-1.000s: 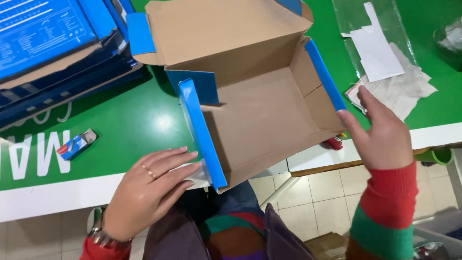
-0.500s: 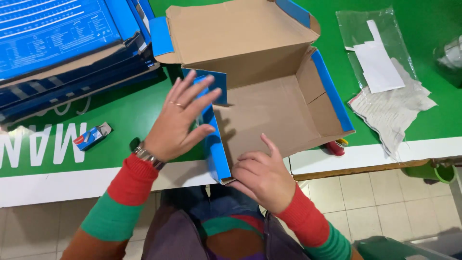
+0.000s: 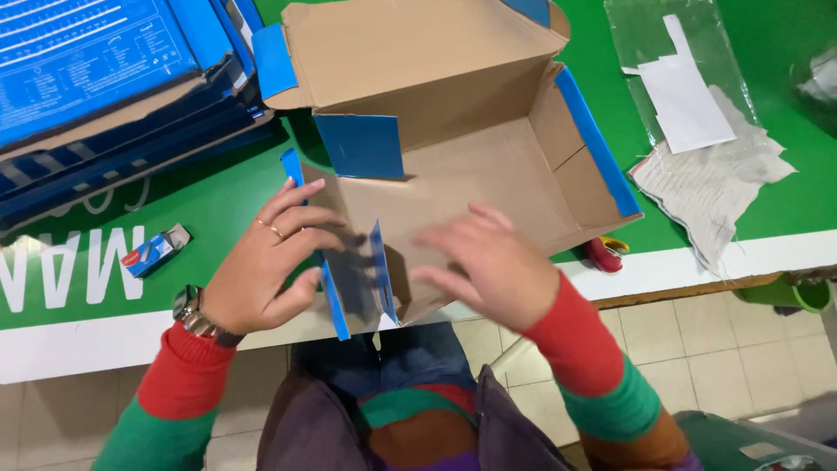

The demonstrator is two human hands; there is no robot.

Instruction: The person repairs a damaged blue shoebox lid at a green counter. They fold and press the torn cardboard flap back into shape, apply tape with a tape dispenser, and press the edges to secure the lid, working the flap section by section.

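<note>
An open cardboard box [image 3: 488, 166], brown inside and blue outside, lies on the green table [image 3: 218, 209] at its near edge. My left hand [image 3: 266, 262] presses the box's folded near-left side flap [image 3: 336, 262], fingers spread along it. My right hand [image 3: 488, 262] hovers over the near part of the box floor, fingers bent and blurred; I cannot tell whether it touches the cardboard. A blue inner tab [image 3: 362, 146] stands up at the left of the box.
A stack of flat blue boxes [image 3: 96, 78] lies at the far left. A small blue and red staple box [image 3: 153, 253] sits left of my hand. A clear bag with white paper [image 3: 689, 87] and crumpled paper [image 3: 724, 187] lie right. Red-handled tool [image 3: 606, 253] at the table edge.
My right hand came from the box's right wall to its near middle. My left hand moved onto the left flap, which is now folded inward and double.
</note>
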